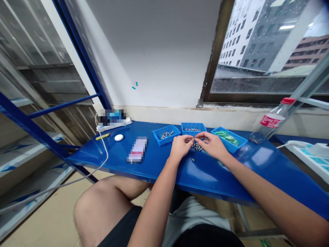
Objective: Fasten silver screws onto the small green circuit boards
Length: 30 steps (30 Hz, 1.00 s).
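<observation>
My left hand (181, 145) and my right hand (211, 144) meet fingertip to fingertip above the blue table, both closed in a pinch. Between them is a tiny metallic piece, too small to name, and the fingers largely cover it. Just below lies a small pile of metal screws (197, 147), partly hidden by the hands. One loose screw (193, 160) sits apart, nearer the table's front edge. Behind the hands stand a blue bin (167, 140) of short screws, a blue bin (193, 125) of metal fasteners, and a blue bin (232, 148) holding green plastic packets.
On the blue table (154, 171) lie a blurred phone-like object (138, 150), a white round object (119, 137) and a yellow cutter (102, 136). A cable (106, 154) hangs over the left edge. At right stand a red-capped bottle (269, 120) and a power strip (308, 154).
</observation>
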{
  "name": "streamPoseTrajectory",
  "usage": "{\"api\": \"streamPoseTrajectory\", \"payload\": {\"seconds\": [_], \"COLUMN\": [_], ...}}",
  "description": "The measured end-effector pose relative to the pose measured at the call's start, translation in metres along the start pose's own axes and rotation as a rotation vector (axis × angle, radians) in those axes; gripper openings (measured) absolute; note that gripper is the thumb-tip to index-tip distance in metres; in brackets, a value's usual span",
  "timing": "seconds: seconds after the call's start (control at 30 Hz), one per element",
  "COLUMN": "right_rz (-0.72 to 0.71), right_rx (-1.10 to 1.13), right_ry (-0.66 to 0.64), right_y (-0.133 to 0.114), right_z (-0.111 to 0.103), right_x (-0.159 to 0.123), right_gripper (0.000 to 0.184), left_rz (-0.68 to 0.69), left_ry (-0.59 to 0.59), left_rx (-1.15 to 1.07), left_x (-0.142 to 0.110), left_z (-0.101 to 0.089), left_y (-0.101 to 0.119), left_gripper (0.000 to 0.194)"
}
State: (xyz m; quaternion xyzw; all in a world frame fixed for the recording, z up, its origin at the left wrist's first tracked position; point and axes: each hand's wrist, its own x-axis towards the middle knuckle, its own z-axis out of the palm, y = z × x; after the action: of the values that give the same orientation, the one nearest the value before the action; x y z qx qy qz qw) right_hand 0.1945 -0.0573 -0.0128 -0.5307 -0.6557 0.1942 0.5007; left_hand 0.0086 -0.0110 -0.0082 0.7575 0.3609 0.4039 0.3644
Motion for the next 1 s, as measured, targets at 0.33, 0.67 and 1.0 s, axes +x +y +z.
{"api": "streamPoseTrajectory", "payload": {"seconds": [0.33,0.67,1.0], "right_rz": [0.068,0.046,0.101], "right_rx": [0.106,0.026,0.103], "right_ry": [-0.031,-0.02,-0.012], "right_y": [0.0034,-0.0034,0.0019], "right_z": [0.0029,-0.0004,0.0022], "right_x": [-0.0001,-0.0005,0.0002], "right_gripper": [0.034,0.021,0.029], "left_rz": [0.06,0.031,-0.038], "left_ry": [0.027,-0.097,-0.019], "left_rx": [-0.101,0.017,0.04], "left_x": [0.0014,-0.003,-0.0002], "left_z": [0.0012,-0.004,-0.0015], "left_y": [0.0015,0.0056,0.0026], "left_gripper": [0.022,0.034,0.02]}}
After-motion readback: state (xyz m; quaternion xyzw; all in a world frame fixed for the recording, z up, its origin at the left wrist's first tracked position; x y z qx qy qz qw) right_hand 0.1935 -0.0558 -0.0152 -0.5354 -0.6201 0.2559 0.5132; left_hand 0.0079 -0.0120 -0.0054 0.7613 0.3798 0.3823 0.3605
